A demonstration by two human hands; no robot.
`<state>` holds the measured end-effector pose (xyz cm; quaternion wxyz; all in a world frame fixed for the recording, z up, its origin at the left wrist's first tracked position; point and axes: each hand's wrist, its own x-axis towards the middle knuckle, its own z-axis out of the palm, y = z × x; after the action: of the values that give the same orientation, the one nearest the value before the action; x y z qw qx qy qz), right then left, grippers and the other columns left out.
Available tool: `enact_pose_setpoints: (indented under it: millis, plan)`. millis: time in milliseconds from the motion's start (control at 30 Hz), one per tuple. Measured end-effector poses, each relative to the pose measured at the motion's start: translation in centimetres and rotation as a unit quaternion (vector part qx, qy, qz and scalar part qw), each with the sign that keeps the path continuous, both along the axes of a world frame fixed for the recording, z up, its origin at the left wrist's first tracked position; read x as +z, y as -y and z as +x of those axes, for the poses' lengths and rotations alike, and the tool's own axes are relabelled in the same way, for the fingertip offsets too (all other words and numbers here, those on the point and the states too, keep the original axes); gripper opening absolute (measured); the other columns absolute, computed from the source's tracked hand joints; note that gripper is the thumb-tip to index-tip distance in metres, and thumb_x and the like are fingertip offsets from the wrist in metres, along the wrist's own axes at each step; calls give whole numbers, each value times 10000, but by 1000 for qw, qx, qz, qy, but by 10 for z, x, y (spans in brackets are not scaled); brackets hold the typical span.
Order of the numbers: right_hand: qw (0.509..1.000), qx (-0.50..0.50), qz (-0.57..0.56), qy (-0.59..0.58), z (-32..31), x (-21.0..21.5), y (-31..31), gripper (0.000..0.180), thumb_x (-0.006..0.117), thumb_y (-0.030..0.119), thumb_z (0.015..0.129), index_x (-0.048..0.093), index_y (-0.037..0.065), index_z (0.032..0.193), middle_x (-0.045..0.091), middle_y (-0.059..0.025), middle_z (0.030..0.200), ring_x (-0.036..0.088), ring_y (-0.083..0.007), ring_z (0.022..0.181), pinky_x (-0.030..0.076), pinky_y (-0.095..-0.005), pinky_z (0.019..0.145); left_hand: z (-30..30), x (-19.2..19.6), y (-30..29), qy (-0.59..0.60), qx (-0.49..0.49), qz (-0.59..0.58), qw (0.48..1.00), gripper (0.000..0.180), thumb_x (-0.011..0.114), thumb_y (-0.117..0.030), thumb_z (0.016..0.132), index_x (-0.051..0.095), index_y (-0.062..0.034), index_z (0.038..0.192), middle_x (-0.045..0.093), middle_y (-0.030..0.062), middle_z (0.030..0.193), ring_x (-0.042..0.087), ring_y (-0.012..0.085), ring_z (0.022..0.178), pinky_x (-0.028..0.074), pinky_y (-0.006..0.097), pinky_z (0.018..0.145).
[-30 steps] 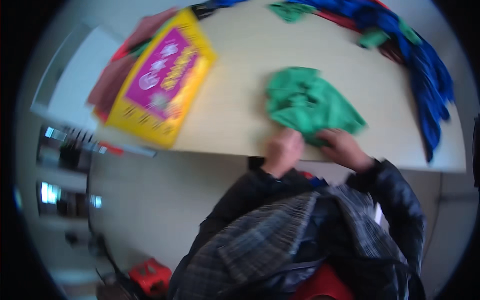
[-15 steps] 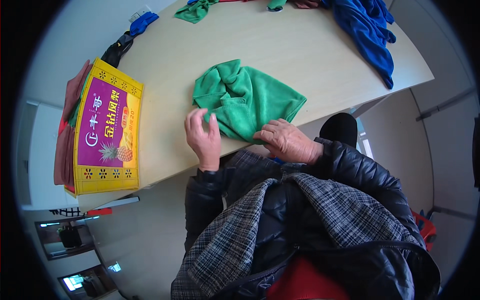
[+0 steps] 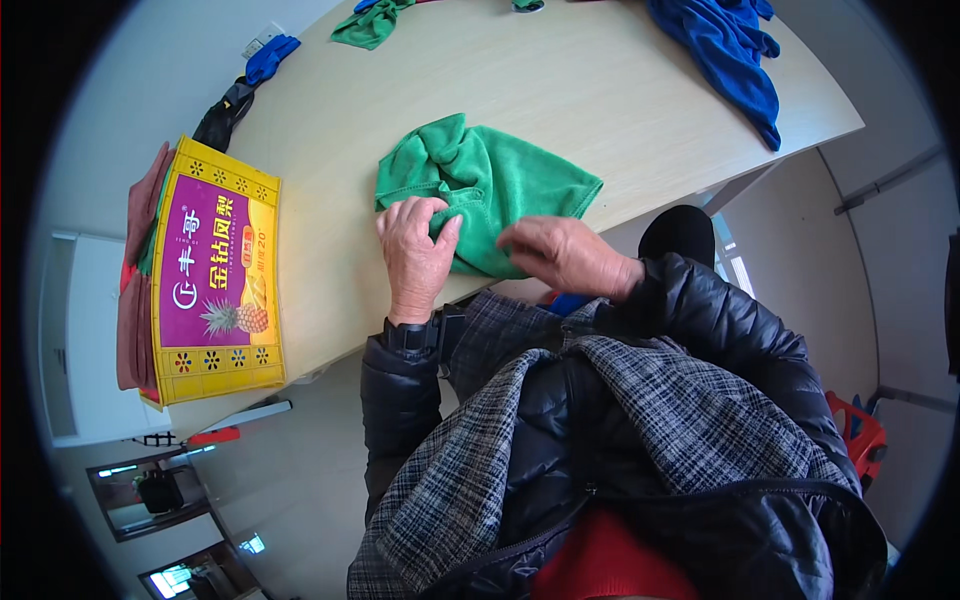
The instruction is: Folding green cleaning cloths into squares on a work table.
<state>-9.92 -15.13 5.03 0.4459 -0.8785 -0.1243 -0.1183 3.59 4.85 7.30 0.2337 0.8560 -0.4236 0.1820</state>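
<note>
Green towel (image 3: 490, 185) sits bunched at the near edge of the desk (image 3: 600, 90), right in front of the person. Left hand (image 3: 415, 255) pinches its near hem, probably to pin it. Right hand (image 3: 560, 255) hovers loosely curled just beside, grasping nothing.

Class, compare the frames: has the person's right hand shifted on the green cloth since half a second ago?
Yes. The right hand has moved left along the green cloth's near edge, closing toward the left hand, judged against the table edge.

Bright, even daylight, soft shadows; the right hand (image 3: 560, 255) is slightly motion-blurred; fisheye bends edges, black rim.
</note>
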Motion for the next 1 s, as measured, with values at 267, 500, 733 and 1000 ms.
enact_pose_setpoints:
  millis: [267, 500, 733, 1000]
  plan:
    - [990, -104, 84, 39, 89, -15, 6, 367, 680, 143, 904, 621, 24, 1246, 700, -108, 1055, 673, -205, 808, 552, -334, 716, -1, 1, -3, -27, -51, -46, 997, 183, 723, -39, 815, 601, -64, 950, 650, 85, 989, 605, 302, 984, 446, 424, 886]
    - [950, -34, 225, -215, 105, -8, 6, 267, 680, 147, 879, 683, -11, 1093, 712, -95, 899, 661, -135, 703, 543, -307, 636, -2, -5, -4, -45, -55, -64, 995, 185, 696, -5, 829, 605, -54, 982, 652, 100, 982, 611, 315, 966, 461, 413, 877]
    - [943, 13, 265, -201, 85, 12, 8, 190, 660, 154, 946, 667, -4, 1051, 665, -16, 854, 606, -85, 705, 513, -256, 661, -6, -4, 1, -44, -41, -70, 996, 155, 701, -13, 841, 623, -53, 968, 656, 101, 935, 619, 313, 921, 469, 412, 858]
    - [989, -2, 141, -52, 63, 19, 5, 208, 680, 187, 908, 675, 20, 1031, 696, -133, 874, 682, -253, 774, 549, -365, 714, -4, -2, 9, -8, -34, -123, 992, 175, 752, -48, 812, 613, -75, 914, 626, 88, 836, 608, 312, 835, 452, 429, 784]
